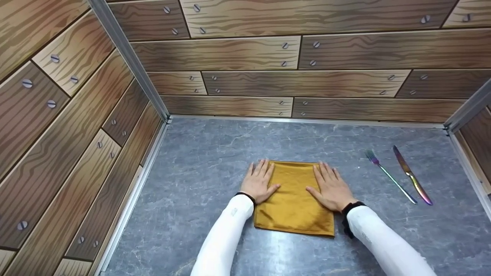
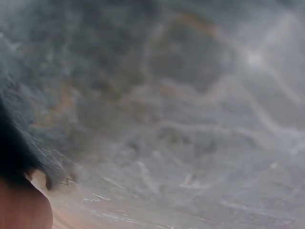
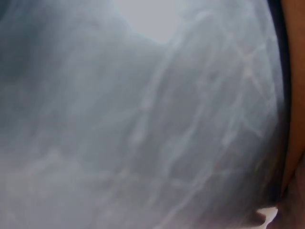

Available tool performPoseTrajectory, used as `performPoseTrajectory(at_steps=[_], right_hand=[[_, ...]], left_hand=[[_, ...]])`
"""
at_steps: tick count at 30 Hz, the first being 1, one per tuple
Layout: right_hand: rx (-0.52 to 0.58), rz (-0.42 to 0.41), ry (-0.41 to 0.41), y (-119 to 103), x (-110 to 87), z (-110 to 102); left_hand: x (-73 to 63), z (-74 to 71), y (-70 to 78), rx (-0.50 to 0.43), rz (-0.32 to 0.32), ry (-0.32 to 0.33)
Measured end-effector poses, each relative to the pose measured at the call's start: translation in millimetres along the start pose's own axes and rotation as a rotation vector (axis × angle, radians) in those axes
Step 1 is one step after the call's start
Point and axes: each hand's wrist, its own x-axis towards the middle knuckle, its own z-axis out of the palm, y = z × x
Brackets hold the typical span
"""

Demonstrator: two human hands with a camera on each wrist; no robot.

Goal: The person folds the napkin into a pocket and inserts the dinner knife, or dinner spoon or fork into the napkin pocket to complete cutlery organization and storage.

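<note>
A mustard-yellow cloth [image 1: 293, 207], folded into a rectangle, lies flat on the grey marbled surface in the head view. My left hand [image 1: 259, 182] rests on its left edge with the fingers straight and the thumb reaching inward over the fabric. Along the opposite edge, my right hand [image 1: 332, 188] presses down in the same way, palm flat and fingers extended. Light creases run across the cloth between the two thumbs. Both wrist views show mostly blurred marbled surface, with only a bit of skin and a dark band at the edge.
To the right of the cloth lie a fork [image 1: 391, 178] and a knife [image 1: 412, 174], both with an iridescent finish, side by side at a slant. Wood-patterned panels [image 1: 245, 82] wall the surface at the back and sides, with metal strips [image 1: 307, 121] along their base.
</note>
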Motion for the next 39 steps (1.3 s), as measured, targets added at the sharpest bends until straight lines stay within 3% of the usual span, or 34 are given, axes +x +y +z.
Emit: performPoseTrajectory(at_steps=[7,10,14,19,22,31,35,39], right_hand=[[-0.019,0.0,0.017,0.1,-1.2,-0.9],[-0.015,0.002,0.024,0.2,-2.1,1.4],[-0.016,0.002,0.032,-0.9,-2.9,4.6],[-0.003,0.009,0.003,-1.8,-3.6,4.4],[-0.013,0.009,-0.001,-0.8,-1.6,2.6],[-0.049,0.002,0.013,-6.9,0.3,-3.7],[-0.046,-0.017,0.034,-23.6,-9.7,-4.5],[0.019,-0.048,-0.007,-42.8,-29.7,-2.4]], left_hand=[[0.2,-1.1,-5.9,-0.036,0.018,-0.024],[-5.1,-2.1,-9.9,-0.028,0.052,0.0],[-21.7,-7.3,-8.7,0.007,0.144,0.001],[-51.1,-15.0,1.8,-0.009,0.297,-0.095],[-62.9,-14.0,3.6,-0.029,0.343,-0.108],[-65.8,3.1,-0.9,0.037,0.371,-0.018],[-65.2,3.4,-0.1,0.044,0.369,-0.035],[-63.9,1.8,0.3,0.038,0.359,-0.073]])
